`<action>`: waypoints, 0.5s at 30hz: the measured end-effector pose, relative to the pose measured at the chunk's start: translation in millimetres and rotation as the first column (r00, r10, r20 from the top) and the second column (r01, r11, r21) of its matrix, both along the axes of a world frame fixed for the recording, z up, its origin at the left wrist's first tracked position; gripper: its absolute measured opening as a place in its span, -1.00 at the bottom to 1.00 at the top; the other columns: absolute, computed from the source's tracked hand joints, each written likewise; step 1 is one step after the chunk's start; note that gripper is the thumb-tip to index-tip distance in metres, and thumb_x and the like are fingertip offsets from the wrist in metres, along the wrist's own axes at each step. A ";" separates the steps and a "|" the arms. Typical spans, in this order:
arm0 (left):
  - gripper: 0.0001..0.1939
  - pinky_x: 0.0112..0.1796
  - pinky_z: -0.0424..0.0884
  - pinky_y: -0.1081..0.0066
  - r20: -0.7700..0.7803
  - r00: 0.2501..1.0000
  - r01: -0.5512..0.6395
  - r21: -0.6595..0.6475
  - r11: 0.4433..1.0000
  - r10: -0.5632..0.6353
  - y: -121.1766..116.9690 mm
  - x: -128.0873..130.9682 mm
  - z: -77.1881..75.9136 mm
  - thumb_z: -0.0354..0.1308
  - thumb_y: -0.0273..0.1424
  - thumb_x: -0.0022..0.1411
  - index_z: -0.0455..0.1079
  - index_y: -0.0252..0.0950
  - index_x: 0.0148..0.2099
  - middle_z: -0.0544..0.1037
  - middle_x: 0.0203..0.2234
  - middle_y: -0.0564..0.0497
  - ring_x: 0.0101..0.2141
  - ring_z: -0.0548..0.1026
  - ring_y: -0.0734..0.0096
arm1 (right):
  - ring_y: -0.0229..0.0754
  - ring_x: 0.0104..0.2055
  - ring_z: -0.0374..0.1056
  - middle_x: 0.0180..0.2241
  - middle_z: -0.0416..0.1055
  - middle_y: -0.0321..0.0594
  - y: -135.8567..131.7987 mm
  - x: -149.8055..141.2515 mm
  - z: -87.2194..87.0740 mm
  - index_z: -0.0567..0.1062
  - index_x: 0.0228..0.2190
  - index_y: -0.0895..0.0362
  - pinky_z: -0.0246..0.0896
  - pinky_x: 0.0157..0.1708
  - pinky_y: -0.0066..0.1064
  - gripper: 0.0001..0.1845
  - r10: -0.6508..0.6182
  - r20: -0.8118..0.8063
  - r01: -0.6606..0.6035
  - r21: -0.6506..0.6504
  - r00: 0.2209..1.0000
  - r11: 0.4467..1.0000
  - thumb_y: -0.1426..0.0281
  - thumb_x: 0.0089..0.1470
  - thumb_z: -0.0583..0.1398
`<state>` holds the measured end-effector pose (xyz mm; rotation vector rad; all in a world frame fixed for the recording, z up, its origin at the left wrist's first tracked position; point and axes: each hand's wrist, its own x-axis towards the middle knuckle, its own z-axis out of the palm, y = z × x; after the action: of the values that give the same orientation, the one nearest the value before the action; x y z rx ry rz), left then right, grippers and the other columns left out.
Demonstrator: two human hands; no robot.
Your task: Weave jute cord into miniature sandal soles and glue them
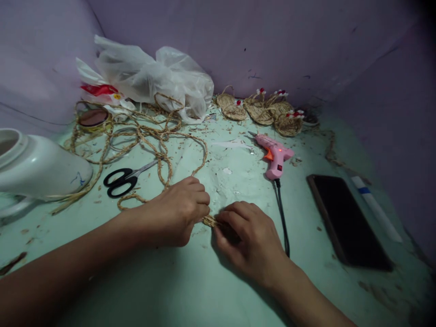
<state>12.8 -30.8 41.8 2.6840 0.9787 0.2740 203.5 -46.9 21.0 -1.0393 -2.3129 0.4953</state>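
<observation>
A small coiled piece of braided straw rope [210, 221] lies between my two hands near the middle of the table. My left hand [185, 209] is closed, its fingers curled down over the rope at the piece's left side. On the right side, my right hand [247, 231] pinches the piece between thumb and fingers. From my left hand the long braided rope [205, 154] runs up and back into a loose tangle at the left. Much of the small piece is hidden by the fingers.
Black-handled scissors [122, 179] lie left of my hands. A pink glue gun [276, 152] with a black cord, a phone [347, 220] and a white stick [376, 209] lie right. Behind are plastic bags [153, 75] and woven straw pieces [260, 111]. A white jug [51, 165] lies left.
</observation>
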 end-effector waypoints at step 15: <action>-0.87 -0.22 0.29 0.33 -0.176 0.973 -0.183 -0.182 0.966 0.152 8.6 -21.7 32.2 0.13 -0.41 0.13 0.46 -0.25 -0.25 0.48 -0.37 -0.01 -0.27 0.44 0.28 | -0.15 -0.53 0.36 -0.56 0.45 -0.23 2.6 13.2 7.9 0.52 -0.54 0.16 0.22 -0.48 -0.35 -0.91 -0.089 0.136 0.077 0.090 0.987 0.993 0.46 -0.15 0.19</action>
<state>-8.9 -22.2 74.0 2.4764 1.2159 -0.0083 216.7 -44.3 28.8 -1.1568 -2.3775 0.2970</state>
